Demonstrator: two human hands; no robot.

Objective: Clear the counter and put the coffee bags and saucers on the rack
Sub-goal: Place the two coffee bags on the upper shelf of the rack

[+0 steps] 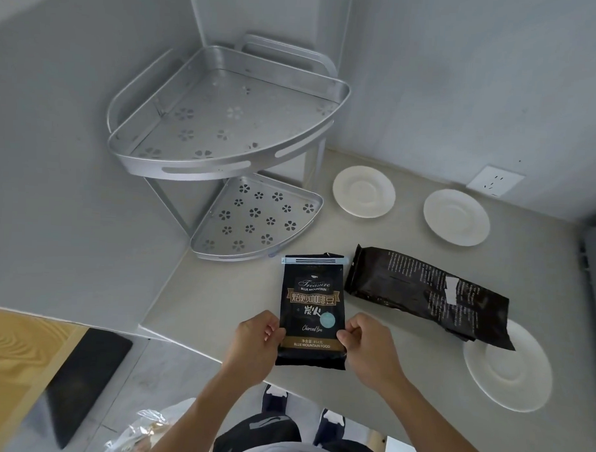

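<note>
A black coffee bag with gold lettering and a pale clip across its top is held upright near the counter's front edge. My left hand grips its lower left side, and my right hand grips its lower right side. A second black coffee bag lies flat to the right, its end resting on a white saucer. Two more saucers, one near the rack and one further right, sit by the back wall. The silver two-tier corner rack stands in the corner, both shelves bare.
The grey counter ends in an angled front edge below my hands. A wall socket sits low on the back wall. A dark appliance edge borders the counter at the right. A crinkled plastic bag lies on the floor.
</note>
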